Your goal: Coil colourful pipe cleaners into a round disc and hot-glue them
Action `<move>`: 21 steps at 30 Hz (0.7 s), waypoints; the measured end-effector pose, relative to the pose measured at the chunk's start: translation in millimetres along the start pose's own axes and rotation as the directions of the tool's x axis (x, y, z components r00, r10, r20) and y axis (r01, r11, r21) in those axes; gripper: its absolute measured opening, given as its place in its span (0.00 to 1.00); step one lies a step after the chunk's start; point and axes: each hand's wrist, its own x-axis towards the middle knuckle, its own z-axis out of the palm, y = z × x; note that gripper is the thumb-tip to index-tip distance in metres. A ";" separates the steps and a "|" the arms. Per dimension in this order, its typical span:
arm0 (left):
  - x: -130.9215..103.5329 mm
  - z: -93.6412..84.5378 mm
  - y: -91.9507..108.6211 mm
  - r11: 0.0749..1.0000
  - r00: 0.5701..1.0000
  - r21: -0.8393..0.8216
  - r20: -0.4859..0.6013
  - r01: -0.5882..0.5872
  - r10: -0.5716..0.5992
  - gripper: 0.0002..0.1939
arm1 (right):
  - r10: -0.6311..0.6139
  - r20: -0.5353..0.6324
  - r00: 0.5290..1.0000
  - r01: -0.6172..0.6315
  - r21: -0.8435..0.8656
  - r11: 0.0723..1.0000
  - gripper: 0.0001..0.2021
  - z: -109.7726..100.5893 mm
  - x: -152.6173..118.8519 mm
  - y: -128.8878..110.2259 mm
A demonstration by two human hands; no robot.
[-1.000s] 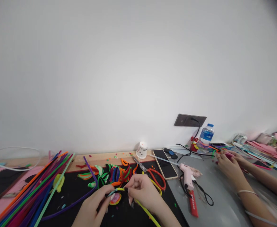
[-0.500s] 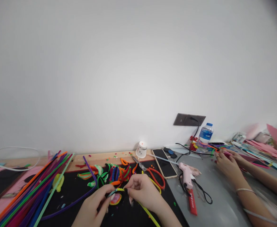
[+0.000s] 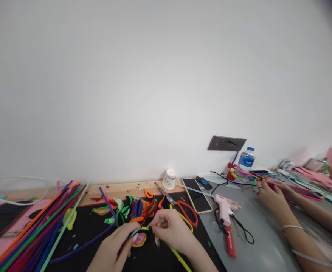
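Low in the middle of the head view, my left hand (image 3: 117, 245) pinches the left side of a small pipe-cleaner loop (image 3: 143, 229), blue, black and yellow along its top. The fingertips of my right hand (image 3: 170, 230) are closed on the loop's right end. Below it, between my hands, a round pink, orange and yellow piece (image 3: 140, 240) shows; whether it joins the loop I cannot tell. A yellow pipe cleaner (image 3: 180, 258) runs out under my right hand. Just beyond my hands lies a heap of bent coloured pipe cleaners (image 3: 139, 207).
Long pipe cleaners (image 3: 41, 230) lie bundled at left. Red-handled scissors (image 3: 187, 213), a phone (image 3: 198, 198), a paper cup (image 3: 169, 179) and a pink glue gun (image 3: 223, 209) with its cord lie to the right. Another person's hands (image 3: 270, 192) work farther right, near a water bottle (image 3: 245, 160).
The loop has tilted slightly between my fingers, and the round piece has shifted a little to the right. Both my hands keep nearly the same place.
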 end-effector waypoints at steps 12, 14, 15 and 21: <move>-0.5 2.6 -2.8 0.999 0.998 -0.052 0.066 -0.007 0.011 0.10 | 0.013 0.005 1.000 -0.013 -0.003 1.000 0.06 -0.1 -0.5 -1.0; -1.1 3.0 -3.0 0.998 0.998 -0.062 0.069 0.008 -0.004 0.10 | 0.016 0.017 1.000 -0.016 0.000 1.000 0.07 -0.2 -0.2 0.3; -1.4 3.3 -3.6 0.997 0.997 -0.070 0.071 0.015 -0.010 0.09 | 0.015 0.020 1.000 -0.015 0.000 1.000 0.07 -0.3 0.1 1.1; -0.6 5.0 -8.7 0.989 0.997 -0.137 0.061 0.056 -0.048 0.09 | 0.018 0.045 0.999 -0.018 -0.011 1.000 0.11 -1.8 0.7 2.1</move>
